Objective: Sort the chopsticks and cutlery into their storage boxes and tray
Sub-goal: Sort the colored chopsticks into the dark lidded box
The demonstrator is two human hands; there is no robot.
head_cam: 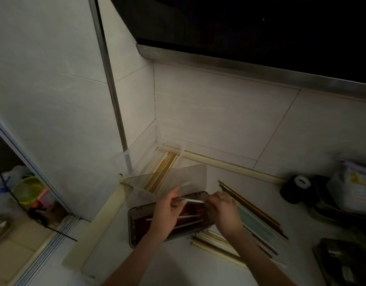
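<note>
A: Both hands over the smoky grey box (134, 228) with the hinged lid (178, 180) tipped up and back. Why two hands on one stick?

B: Looks like the left hand (167, 211) and right hand (223, 209) each pinch an end of one pale chopstick (193, 201) — held level across the open box, probably to line it up with the dark reddish chopsticks (140, 221) already lying lengthwise inside. Fingers curled on it both sides; exact finger placement is too dim to call.

A: Lid propped like that on purpose?

B: I'd guess so — keeps the opening free while both hands work.

A: Rest of the stock?

B: Unsorted piles on the counter (167, 265) right of the box: dark brown chopsticks (250, 205) fanned out, cream chopsticks (215, 244) near the box's front corner. Second clear box (169, 149) in the wall corner behind the lid holds light wooden chopsticks (165, 168). So sorting is by colour, my read.

A: Tray?

B: Dark tray (342, 263) at the far right edge, contents unreadable.
</note>
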